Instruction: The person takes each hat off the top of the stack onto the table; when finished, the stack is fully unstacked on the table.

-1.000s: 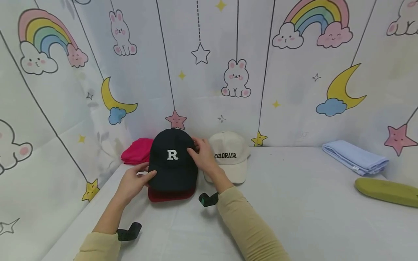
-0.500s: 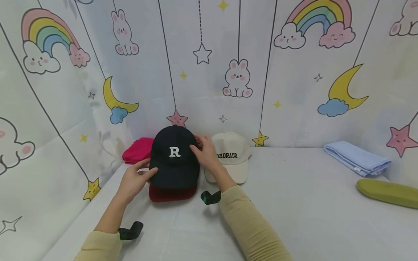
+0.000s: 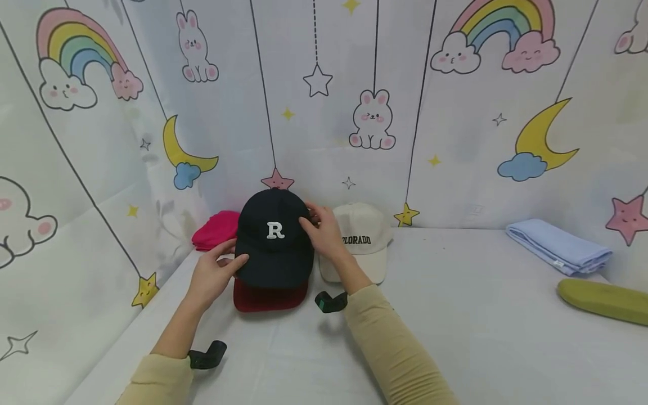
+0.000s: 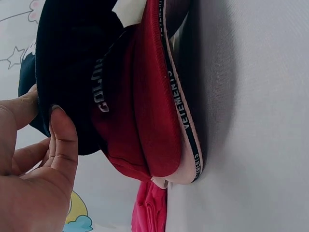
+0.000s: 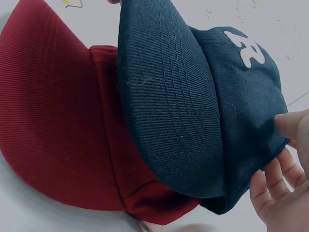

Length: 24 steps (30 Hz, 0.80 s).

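Observation:
A dark navy baseball cap point(image 3: 275, 253) with a white letter R is held between both hands. My left hand point(image 3: 212, 275) pinches its brim at the left edge. My right hand point(image 3: 326, 232) grips the right side of its crown, thumb in front and other fingers behind. Below and behind the navy cap sits a red cap point(image 3: 270, 299), its brim facing me. In the right wrist view the navy brim stands apart from the red brim, and the crowns overlap. The left wrist view shows light lettering on the red cap's front, partly hidden by the navy cap.
A cream cap point(image 3: 361, 247) marked Colorado stands just right of the right hand. Bright pink folded fabric point(image 3: 215, 230) lies behind on the left. At the right are a folded light-blue cloth point(image 3: 557, 244) and a long olive-green object point(image 3: 602, 301). A patterned curtain backs the white table.
Both hands have raised the navy cap slightly, exposing more of the red cap below it. The whole view has shifted a little as well.

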Tool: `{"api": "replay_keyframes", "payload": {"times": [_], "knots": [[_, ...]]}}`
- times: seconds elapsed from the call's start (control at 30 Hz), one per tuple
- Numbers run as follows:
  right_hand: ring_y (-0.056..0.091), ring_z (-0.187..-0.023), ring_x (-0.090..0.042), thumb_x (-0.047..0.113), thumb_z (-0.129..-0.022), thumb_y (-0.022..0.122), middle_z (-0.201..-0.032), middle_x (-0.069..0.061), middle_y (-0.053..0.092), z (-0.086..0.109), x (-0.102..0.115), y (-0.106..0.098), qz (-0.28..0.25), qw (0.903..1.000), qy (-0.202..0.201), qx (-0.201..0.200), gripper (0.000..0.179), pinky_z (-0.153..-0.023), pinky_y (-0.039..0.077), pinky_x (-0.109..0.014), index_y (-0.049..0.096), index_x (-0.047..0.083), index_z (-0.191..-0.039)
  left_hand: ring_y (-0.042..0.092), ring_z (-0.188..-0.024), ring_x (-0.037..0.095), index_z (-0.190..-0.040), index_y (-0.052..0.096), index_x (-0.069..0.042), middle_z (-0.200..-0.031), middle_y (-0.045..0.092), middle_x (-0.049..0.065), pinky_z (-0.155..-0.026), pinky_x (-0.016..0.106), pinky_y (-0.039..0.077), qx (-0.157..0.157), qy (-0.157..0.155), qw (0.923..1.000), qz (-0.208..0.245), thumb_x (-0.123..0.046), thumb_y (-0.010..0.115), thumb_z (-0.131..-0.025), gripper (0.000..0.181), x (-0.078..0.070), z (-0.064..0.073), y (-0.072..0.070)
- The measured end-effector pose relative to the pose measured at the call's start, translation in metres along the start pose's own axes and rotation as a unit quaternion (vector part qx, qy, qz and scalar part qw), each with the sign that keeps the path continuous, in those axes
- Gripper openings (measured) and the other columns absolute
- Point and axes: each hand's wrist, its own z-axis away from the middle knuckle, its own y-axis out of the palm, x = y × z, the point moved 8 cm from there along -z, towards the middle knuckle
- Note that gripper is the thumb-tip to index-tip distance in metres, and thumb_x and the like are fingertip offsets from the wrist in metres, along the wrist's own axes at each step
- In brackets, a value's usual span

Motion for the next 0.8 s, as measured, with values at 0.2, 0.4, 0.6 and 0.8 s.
{"api": "replay_keyframes", "payload": {"times": [0.2, 0.4, 0.6, 0.8], "knots": [[0.054, -0.103, -0.031, 0.011, -0.101, 0.061, -0.118, -0.02, 0.053, 0.001, 0.005, -0.004, -0.012, 0.9999, 0.004, 0.0, 0.042, -0.092, 0.049, -0.041, 0.055, -0.002, -0.14, 0.065, -0.101, 0.031, -0.151, 0.044, -0.004, -0.133, 0.053, 0.021, -0.077, 0.019, 0.054, -0.004, -0.002, 0.9999, 0.014, -0.032, 0.071, -0.096, 0.068, -0.002, -0.001, 0.003], [0.052, -0.102, -0.03, 0.012, -0.101, 0.061, -0.118, -0.019, 0.052, 0.0, 0.008, -0.01, -0.021, 0.9997, 0.01, -0.005, 0.042, -0.091, 0.048, -0.04, 0.055, -0.001, -0.141, 0.064, -0.104, 0.033, -0.153, 0.043, -0.006, -0.132, 0.054, 0.019, -0.078, 0.017, 0.053, -0.009, -0.001, 0.9998, 0.016, -0.031, 0.071, -0.096, 0.068, -0.006, -0.001, 0.004], [0.053, -0.1, -0.03, 0.011, -0.1, 0.062, -0.115, -0.018, 0.053, -0.001, 0.011, -0.013, -0.036, 0.9993, -0.003, -0.014, 0.041, -0.09, 0.048, -0.038, 0.057, -0.001, -0.139, 0.062, -0.111, 0.035, -0.153, 0.043, -0.006, -0.135, 0.053, 0.021, -0.081, 0.02, 0.054, -0.008, 0.001, 0.9998, 0.017, -0.032, 0.07, -0.097, 0.068, -0.01, -0.002, 0.004], [0.053, -0.1, -0.03, 0.011, -0.1, 0.062, -0.116, -0.018, 0.053, -0.004, 0.016, -0.014, -0.043, 0.999, -0.011, -0.009, 0.041, -0.089, 0.047, -0.037, 0.057, -0.002, -0.138, 0.061, -0.112, 0.037, -0.153, 0.043, -0.007, -0.136, 0.053, 0.02, -0.08, 0.018, 0.053, -0.015, 0.003, 0.9998, 0.016, -0.032, 0.072, -0.096, 0.068, -0.012, -0.001, 0.001]]}}
